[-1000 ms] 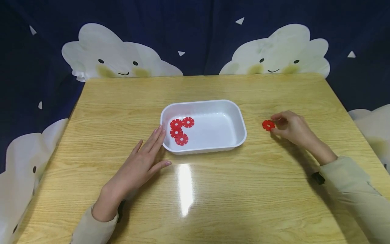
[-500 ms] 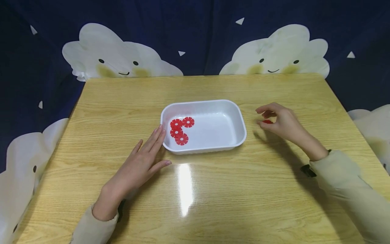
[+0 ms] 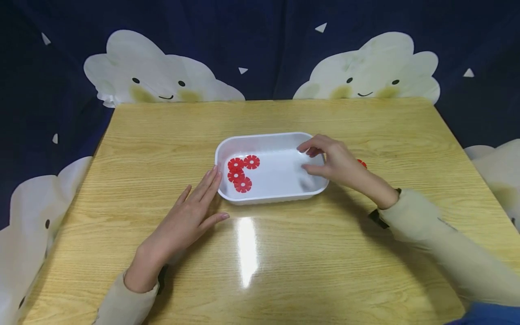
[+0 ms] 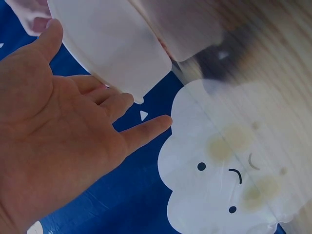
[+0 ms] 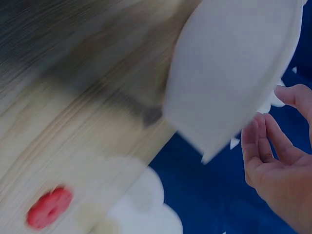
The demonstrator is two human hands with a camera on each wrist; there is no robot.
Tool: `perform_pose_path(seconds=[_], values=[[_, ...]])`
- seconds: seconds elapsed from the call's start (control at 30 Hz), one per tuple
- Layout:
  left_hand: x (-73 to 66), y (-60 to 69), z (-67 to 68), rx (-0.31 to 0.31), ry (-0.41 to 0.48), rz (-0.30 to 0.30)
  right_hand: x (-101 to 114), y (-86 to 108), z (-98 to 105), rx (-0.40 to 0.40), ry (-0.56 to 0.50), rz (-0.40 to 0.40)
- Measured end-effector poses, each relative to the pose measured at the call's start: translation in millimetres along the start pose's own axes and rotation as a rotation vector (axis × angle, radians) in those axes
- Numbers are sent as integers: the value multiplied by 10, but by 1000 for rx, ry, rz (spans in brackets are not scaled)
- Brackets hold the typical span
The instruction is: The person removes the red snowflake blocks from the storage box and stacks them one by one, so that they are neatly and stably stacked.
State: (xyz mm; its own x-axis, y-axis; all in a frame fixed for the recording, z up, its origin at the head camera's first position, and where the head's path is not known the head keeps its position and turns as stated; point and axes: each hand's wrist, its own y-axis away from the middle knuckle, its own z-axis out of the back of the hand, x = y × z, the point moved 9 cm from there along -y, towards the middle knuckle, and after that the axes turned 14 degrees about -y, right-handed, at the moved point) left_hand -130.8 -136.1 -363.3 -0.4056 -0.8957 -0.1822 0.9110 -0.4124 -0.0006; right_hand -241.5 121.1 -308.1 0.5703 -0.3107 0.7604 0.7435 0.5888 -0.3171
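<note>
A white tray (image 3: 280,198) stands mid-table with several red notched discs (image 3: 243,184) at its left end, some overlapping. My left hand (image 3: 184,223) touches the tray's left rim with straight fingers; the left wrist view shows this hand (image 4: 73,122) beside the tray wall (image 4: 117,48). Over the tray's right end is my right hand (image 3: 335,162), thumb and fingers apart, nothing seen between them. In the right wrist view the hand (image 5: 282,165) is beside the tray (image 5: 224,73). Another red disc (image 3: 361,163) lies on the table right of the tray, partly behind my right hand; the right wrist view shows the disc (image 5: 49,207) too.
The wooden table (image 3: 162,131) has a bright reflection below the tray. Behind and beside it hangs a dark blue cloth (image 3: 260,36) with white clouds (image 3: 373,67). A bit of blue fabric (image 3: 491,313) shows at the lower right.
My right hand has let go of the red disc and moved left over the tray's right end. The disc stays on the table. My left hand keeps its place.
</note>
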Motion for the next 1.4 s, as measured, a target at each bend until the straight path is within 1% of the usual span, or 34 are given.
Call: perform_pose_path(seconds=[0.23, 0.47, 0.67, 0.77, 0.97, 1.13, 1.4], values=[[1, -11, 3, 4, 8, -6, 2, -197, -462, 117, -67, -39], [-3, -20, -10, 4, -2, -12, -9, -342, -950, 248, -54, -72], [-7, -13, -15, 8, 9, -12, 26, -458, -1247, 315, -28, -55], [-13, -11, -8, 5, 9, -14, 29, -497, -1337, 333, -6, -47], [-13, -6, -4, 0, 3, -16, -12, -535, -1449, 373, 50, -67], [-14, -9, 3, -10, 3, -20, -10, -545, -1482, 383, 88, -58], [-10, -7, -7, -11, 3, -18, -13, -542, -1505, 400, 109, -46]])
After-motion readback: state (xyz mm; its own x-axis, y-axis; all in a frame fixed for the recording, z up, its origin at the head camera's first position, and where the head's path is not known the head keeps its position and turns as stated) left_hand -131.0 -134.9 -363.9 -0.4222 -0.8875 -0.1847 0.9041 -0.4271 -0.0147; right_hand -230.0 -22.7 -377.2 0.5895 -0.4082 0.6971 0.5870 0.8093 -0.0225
